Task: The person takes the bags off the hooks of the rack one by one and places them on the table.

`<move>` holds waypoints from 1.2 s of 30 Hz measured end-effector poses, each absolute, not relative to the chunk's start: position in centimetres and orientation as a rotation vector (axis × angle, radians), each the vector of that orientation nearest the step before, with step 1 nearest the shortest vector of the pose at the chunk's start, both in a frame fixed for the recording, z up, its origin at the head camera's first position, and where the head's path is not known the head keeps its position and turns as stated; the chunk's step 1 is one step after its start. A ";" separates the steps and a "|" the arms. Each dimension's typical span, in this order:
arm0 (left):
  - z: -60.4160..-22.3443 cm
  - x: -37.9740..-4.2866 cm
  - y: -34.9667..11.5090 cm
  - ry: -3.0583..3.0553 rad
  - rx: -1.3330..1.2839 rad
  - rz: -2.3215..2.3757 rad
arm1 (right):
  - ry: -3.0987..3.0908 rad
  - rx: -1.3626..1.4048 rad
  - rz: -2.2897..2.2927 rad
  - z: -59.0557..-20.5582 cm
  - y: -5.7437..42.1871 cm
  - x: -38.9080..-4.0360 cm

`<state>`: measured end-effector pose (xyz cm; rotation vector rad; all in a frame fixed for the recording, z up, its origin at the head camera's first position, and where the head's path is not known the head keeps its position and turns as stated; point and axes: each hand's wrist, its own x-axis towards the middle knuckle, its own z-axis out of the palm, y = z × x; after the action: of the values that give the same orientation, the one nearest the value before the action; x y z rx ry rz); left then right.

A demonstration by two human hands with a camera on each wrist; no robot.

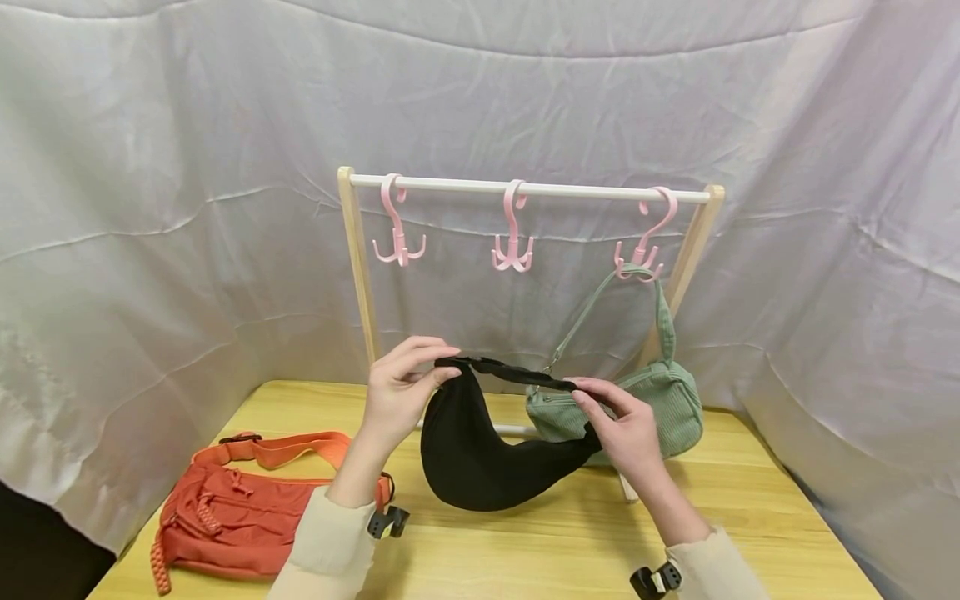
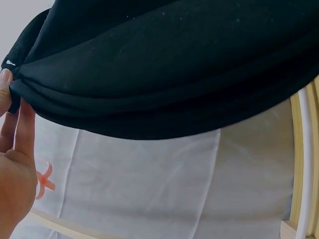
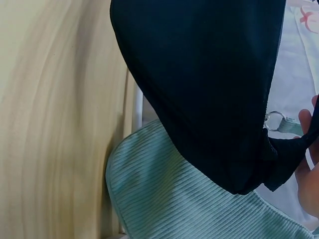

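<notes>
Both hands hold a black shoulder bag (image 1: 487,462) above the table by its strap (image 1: 517,372), the pouch hanging below in a curve. The left hand (image 1: 401,383) pinches the strap's left end between thumb and fingers. At the right end, the right hand (image 1: 618,425) pinches the strap in the same way. In the left wrist view the black bag (image 2: 169,69) fills the top, with the left hand (image 2: 17,164) at the edge. The right wrist view shows the bag (image 3: 199,84) in front of the green bag, and part of the right hand (image 3: 309,169).
A rack with a white rail (image 1: 577,191) carries a left pink hook (image 1: 397,225), a middle one (image 1: 513,233) and a right one (image 1: 648,237). A green corduroy bag (image 1: 667,408) hangs from the right hook. An orange-red bag (image 1: 232,521) lies at the table's (image 1: 510,567) left.
</notes>
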<state>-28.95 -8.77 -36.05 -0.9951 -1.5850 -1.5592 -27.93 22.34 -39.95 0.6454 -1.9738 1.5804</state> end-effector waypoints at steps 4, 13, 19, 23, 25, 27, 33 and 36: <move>-36.1 -28.8 -8.8 -1.579 -0.985 -1.564 | -2.015 0.679 1.576 -40.3 22.4 -27.7; -36.2 -28.6 -9.0 -1.570 -0.926 -1.552 | -2.026 0.729 1.543 -40.5 22.6 -26.2; -36.3 -28.5 -9.0 -1.548 -0.912 -1.574 | -2.003 0.667 1.606 -40.9 23.4 -25.1; -36.4 -28.4 -9.0 -1.537 -0.902 -1.584 | -1.986 0.650 1.654 -41.6 24.1 -24.8; -36.5 -28.3 -9.0 -1.536 -0.892 -1.585 | -1.981 0.669 1.661 -42.0 24.5 -24.7; -36.5 -28.3 -9.0 -1.530 -0.885 -1.588 | -1.979 0.687 1.671 -42.5 24.9 -24.8; -36.5 -28.3 -8.9 -1.492 -0.867 -1.626 | -1.951 0.789 1.643 -44.1 26.0 -25.3; -36.5 -28.3 -8.9 -1.463 -0.873 -1.658 | -1.941 0.817 1.664 -44.6 26.3 -25.5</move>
<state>-28.32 -8.94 -36.52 -0.8735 -1.4632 -1.6581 -25.46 26.30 -44.63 0.8172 -1.9414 1.6641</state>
